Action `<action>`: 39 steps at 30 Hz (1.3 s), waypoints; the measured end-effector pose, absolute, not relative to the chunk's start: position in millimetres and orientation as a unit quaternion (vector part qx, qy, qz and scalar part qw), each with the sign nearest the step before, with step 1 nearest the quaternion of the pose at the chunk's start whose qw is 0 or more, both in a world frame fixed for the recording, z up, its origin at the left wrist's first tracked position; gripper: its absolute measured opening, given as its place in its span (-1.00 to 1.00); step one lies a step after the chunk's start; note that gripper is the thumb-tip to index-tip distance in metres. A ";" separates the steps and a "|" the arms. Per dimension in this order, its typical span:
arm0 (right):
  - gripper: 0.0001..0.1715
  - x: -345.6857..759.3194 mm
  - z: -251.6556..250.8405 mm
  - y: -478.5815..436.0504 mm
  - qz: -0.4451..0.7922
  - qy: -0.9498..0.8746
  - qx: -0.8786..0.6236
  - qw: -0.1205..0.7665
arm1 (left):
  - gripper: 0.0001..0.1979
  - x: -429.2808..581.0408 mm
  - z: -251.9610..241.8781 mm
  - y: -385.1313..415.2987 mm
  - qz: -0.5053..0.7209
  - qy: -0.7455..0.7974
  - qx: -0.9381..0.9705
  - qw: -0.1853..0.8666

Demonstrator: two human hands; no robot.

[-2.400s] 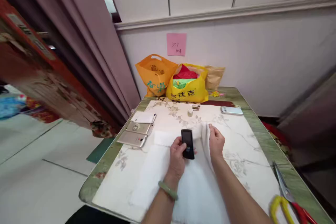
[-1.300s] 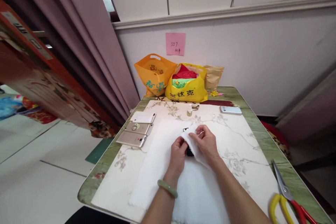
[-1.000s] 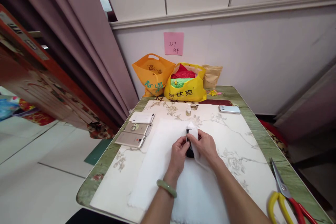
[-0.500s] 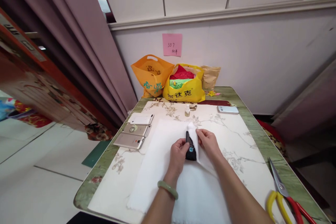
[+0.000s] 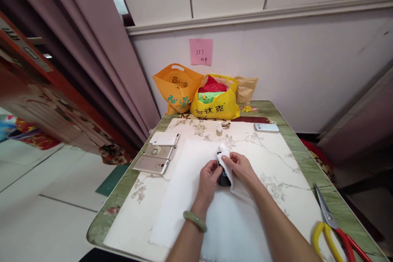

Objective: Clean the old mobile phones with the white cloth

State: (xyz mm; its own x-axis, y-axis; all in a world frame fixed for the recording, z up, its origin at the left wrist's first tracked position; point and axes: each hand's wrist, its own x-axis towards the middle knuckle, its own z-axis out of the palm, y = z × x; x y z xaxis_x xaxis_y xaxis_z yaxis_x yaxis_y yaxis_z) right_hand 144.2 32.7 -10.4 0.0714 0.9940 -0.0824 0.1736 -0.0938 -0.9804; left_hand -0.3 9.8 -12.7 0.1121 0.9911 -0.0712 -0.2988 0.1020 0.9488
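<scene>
My left hand (image 5: 209, 181) grips the left edge of a small black mobile phone (image 5: 224, 181) with thumb and fingers. My right hand (image 5: 242, 166) pinches a fold of white cloth (image 5: 227, 167) laid over the phone's right side and part of its front. The covered part of the phone is hidden. Below both hands, the rest of the white cloth lies spread over a flower-patterned cover. A green bangle (image 5: 195, 221) circles my left wrist.
To the left lie a white phone (image 5: 164, 138), a gold phone (image 5: 158, 151) and another gold phone (image 5: 150, 164). A silver phone (image 5: 266, 127) lies back right, large scissors (image 5: 329, 217) front right. A small bottle (image 5: 219, 130), an orange bag (image 5: 178, 88) and a yellow bag (image 5: 215, 108) stand behind.
My right hand has moved slightly left and folded the white cloth further over the phone's front. My left hand keeps its hold on the phone.
</scene>
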 end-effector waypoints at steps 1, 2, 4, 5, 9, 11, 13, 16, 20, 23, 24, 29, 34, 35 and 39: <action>-0.53 144.6 -10.2 32.5 0.451 -0.512 -0.572 0.456 | -0.78 -0.1 -11.4 9.6 0.521 0.410 0.423 0.617; -0.53 144.9 -10.1 32.7 0.447 -0.516 -0.566 0.462 | -0.78 0.1 -10.2 9.3 0.519 0.406 0.427 0.619; -0.53 145.4 -10.1 33.6 0.450 -0.520 -0.560 0.462 | -0.78 1.0 -7.6 8.7 0.517 0.401 0.433 0.620; -0.51 145.5 -10.2 34.2 0.454 -0.519 -0.560 0.459 | -0.78 1.5 -6.3 8.4 0.515 0.401 0.434 0.621; -0.48 145.3 -10.3 35.4 0.468 -0.529 -0.552 0.443 | -0.77 3.3 -2.7 7.1 0.513 0.397 0.434 0.626; -0.52 144.5 -10.6 35.4 0.448 -0.538 -0.562 0.440 | -0.77 3.5 -3.0 7.0 0.510 0.394 0.436 0.627; -0.51 143.0 -11.4 35.6 0.406 -0.534 -0.600 0.436 | -0.77 3.2 -5.1 7.4 0.504 0.397 0.440 0.629; -0.39 140.6 -11.9 36.2 0.345 -0.526 -0.649 0.428 | -0.78 2.4 -8.8 8.7 0.496 0.407 0.445 0.624; -0.56 140.2 -9.1 35.3 0.339 -0.558 -0.624 0.430 | -0.79 2.2 -9.0 9.7 0.500 0.406 0.455 0.614; -0.56 141.3 -8.3 34.7 0.344 -0.570 -0.615 0.422 | -0.79 2.4 -7.4 9.3 0.499 0.401 0.454 0.620; -0.54 141.6 -8.8 34.9 0.333 -0.563 -0.629 0.421 | -0.79 2.2 -7.2 9.2 0.495 0.401 0.454 0.623; -0.41 141.5 -10.6 35.1 0.281 -0.543 -0.675 0.413 | -0.80 0.1 -8.7 8.6 0.475 0.409 0.467 0.624; -0.58 141.0 -8.5 33.2 0.303 -0.589 -0.627 0.410 | -0.81 -1.0 -10.0 8.2 0.492 0.403 0.477 0.607; -0.55 140.8 -9.3 33.8 0.294 -0.582 -0.638 0.409 | -0.81 -0.8 -10.7 8.3 0.489 0.404 0.475 0.610; -0.37 140.5 -17.0 38.3 0.235 -0.529 -0.704 0.412 | -0.79 0.6 -15.1 9.3 0.482 0.404 0.449 0.635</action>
